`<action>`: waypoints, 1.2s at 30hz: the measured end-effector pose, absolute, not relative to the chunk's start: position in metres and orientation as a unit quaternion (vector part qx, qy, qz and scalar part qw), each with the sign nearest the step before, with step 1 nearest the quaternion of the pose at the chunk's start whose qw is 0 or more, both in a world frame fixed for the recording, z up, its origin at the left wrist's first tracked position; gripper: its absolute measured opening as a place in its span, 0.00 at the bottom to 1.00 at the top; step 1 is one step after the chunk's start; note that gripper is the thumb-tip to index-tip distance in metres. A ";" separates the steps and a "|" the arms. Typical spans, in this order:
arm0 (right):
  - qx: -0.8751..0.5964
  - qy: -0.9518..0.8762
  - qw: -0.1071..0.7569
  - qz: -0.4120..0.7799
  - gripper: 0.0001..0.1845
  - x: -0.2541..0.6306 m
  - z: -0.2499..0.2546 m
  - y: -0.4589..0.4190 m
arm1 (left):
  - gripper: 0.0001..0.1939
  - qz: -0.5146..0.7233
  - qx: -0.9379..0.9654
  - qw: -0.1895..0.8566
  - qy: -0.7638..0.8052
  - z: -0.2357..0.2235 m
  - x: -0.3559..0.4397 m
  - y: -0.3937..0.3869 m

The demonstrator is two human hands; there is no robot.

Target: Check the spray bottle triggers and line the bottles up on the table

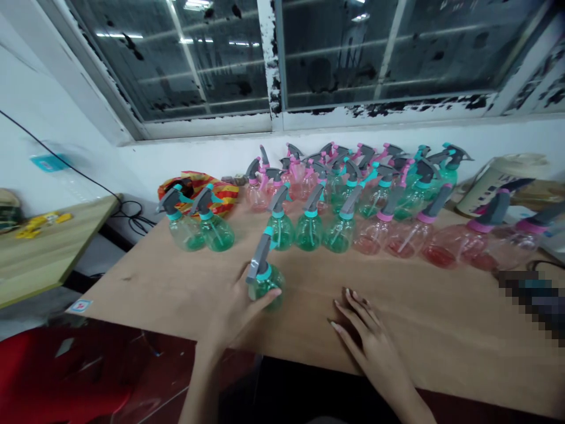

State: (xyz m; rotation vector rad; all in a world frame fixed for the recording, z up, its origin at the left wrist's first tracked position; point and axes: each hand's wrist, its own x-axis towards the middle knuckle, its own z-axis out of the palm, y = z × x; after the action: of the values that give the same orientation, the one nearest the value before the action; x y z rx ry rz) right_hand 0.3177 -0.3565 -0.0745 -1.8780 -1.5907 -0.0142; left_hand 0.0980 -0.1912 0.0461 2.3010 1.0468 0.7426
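On the table (309, 306), my left hand (238, 304) clasps a green bottle (274, 279), right hand (371, 335) spread. Swinging wide could topple nearby bottles (308, 232).

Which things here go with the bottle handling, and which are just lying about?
Likely part of it:
green spray bottle, held in the left hand
other green bottles
pink bottles

Apparently just lying about:
striped red-and-yellow bundle
yellow pieces
white printed container
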 end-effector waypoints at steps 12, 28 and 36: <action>-0.711 -0.613 0.345 0.009 0.25 0.321 -0.088 -0.359 | 0.31 0.303 0.824 0.146 0.455 0.035 0.068 -0.087; -0.715 -0.610 0.343 0.007 0.25 0.322 -0.086 -0.359 | 0.17 0.282 0.849 0.125 0.430 0.050 0.094 -0.040; -0.717 -0.609 0.338 0.022 0.25 0.323 -0.088 -0.359 | 0.21 0.302 0.838 0.142 0.433 0.040 0.096 -0.036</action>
State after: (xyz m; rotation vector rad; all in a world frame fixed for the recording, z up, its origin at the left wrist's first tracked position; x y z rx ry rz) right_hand 0.3232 -0.3592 -0.0877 -1.8681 -1.5861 0.0571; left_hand 0.0960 -0.0360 0.0400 2.4170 1.2486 0.8701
